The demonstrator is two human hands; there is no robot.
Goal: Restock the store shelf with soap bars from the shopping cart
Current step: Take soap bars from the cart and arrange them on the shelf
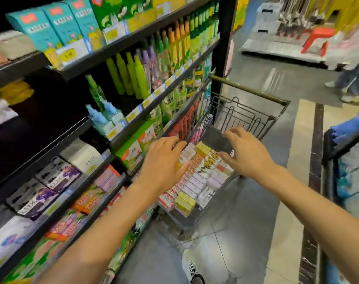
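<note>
Both hands reach into the shopping cart (232, 128) with fingers spread, gripping nothing; the left hand (164, 158) and right hand (244, 152) flank the soap bars (197, 181); we clamp 1 row squarely, lifting level toward the shelf (105, 167).

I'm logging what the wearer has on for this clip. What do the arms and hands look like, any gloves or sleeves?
Both forearms are bare up to the frame edge, no sleeves showing. The left hand and right hand wear no gloves; no watch or rings visible.

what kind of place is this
Most likely a supermarket aisle: tiered shelves with price tags hold rows of bottles, and a wire shopping cart full of soap bars stands alongside.
</note>
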